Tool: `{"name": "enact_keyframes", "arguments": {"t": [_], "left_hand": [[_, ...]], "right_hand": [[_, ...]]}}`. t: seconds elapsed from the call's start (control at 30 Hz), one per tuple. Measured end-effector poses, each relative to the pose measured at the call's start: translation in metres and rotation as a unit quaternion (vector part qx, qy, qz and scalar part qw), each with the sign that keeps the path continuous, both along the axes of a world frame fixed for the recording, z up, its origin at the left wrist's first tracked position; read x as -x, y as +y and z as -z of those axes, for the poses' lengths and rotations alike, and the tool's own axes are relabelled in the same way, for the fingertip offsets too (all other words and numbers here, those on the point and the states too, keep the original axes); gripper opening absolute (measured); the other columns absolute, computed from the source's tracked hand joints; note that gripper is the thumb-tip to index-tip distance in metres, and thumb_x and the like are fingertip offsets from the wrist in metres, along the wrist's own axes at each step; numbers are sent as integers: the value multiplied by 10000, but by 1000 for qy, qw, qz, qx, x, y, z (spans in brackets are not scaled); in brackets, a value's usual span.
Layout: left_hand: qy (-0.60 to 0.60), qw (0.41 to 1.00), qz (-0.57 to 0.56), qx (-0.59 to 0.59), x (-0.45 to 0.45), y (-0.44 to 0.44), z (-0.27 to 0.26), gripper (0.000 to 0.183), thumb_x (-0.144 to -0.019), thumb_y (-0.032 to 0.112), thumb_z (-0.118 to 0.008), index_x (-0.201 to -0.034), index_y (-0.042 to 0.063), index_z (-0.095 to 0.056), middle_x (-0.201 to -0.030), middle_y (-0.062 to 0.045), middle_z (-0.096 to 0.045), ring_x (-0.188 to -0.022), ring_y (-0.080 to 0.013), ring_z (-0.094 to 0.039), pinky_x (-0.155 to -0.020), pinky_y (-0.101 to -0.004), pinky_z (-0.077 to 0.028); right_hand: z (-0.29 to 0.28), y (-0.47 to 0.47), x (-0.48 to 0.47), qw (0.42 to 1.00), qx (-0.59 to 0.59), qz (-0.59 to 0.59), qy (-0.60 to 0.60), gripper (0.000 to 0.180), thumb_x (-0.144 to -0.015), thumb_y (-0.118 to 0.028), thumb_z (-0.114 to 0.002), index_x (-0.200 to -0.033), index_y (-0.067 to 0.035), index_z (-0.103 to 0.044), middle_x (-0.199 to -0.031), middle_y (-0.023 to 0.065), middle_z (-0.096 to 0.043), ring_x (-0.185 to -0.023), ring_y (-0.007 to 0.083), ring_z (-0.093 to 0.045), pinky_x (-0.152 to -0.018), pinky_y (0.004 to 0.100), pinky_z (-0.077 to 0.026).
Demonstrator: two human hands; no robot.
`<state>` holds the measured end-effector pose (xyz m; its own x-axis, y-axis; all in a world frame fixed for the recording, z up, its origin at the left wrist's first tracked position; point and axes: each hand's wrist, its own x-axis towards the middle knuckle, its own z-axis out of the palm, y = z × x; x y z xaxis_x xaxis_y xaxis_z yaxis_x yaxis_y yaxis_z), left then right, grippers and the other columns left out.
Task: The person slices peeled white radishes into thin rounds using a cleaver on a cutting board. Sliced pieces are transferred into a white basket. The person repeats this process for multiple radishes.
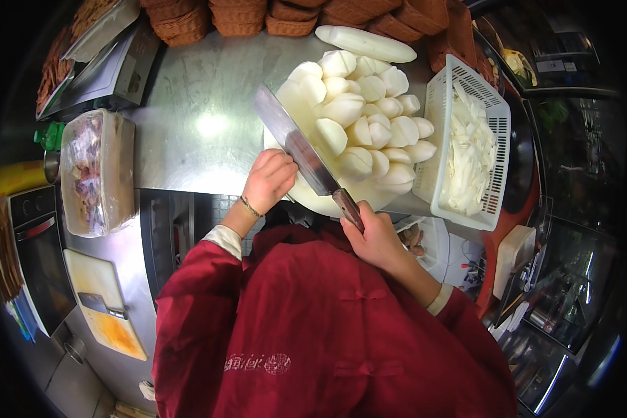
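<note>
My right hand [373, 237] is wrapped around the wooden handle of a broad-bladed kitchen knife [303, 143]. Its blade slants up to the left, over the left part of a round white cutting board [321, 202]. Beside the blade, my left hand [273, 174] has its fingers curled in; whether anything is inside them is hidden. A thin, shiny bit shows just under that hand, too small to identify. Peeled white radish chunks [363, 130], many with flat cut faces, are heaped on the board to the right of the blade. One long peeled radish [366, 44] lies beyond them.
Pale cut strips fill part of a white slotted plastic basket [439, 172] on the right. Wicker baskets [180, 26] line the back of the steel table [198, 94]. At left stand a plastic-wrapped tub [83, 172] and a stained cutting board [96, 277] with another knife [102, 304].
</note>
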<state>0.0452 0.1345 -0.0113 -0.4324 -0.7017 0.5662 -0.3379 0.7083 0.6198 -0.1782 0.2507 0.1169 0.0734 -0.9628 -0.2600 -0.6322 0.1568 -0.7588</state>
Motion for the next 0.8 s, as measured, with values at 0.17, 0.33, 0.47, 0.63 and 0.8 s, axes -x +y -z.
{"name": "enact_keyframes", "arguments": {"t": [0.17,0.33,0.47,0.63,0.8], "left_hand": [[15,1000,3,-4,-1,0,2,256,-721,-13,-753,-963,35,-684,-1014,-85,-649,-1015,-304,-616,-873,-407,-511],[16,1000,-9,2,0,2,1,257,-725,-16,-750,-966,39,-684,-1008,-89,-646,-1001,-308,-615,-865,-411,-519],[24,1000,-12,-4,0,4,-3,248,-731,-24,-745,-964,31,-682,-993,-96,-647,-991,-313,-617,-852,-406,-529],[-6,999,-29,-28,6,8,-8,233,-749,-50,-713,-969,23,-690,-1003,-103,-654,-980,-317,-615,-838,-390,-535],[-11,985,-104,-138,21,23,-20,331,-789,24,-726,-1110,20,-645,-1115,-135,-620,-974,-324,-616,-830,-396,-544]], "right_hand": [[-1,7,6,999,-44,3,20,238,-949,-169,-653,-936,23,-514,-651,213,-598,-572,385,-629,-547,432,-469],[36,9,-3,999,23,-12,44,255,-939,-186,-648,-940,30,-512,-673,245,-609,-626,461,-623,-578,482,-488],[56,3,-6,999,15,-14,29,268,-933,-209,-641,-941,19,-500,-675,281,-622,-657,504,-624,-575,546,-487],[27,4,2,999,37,7,-17,255,-923,-185,-670,-905,11,-507,-651,246,-613,-617,465,-628,-547,495,-481],[-17,26,36,992,85,84,-27,238,-928,-179,-687,-935,16,-551,-624,187,-595,-548,354,-638,-517,404,-462]]}}
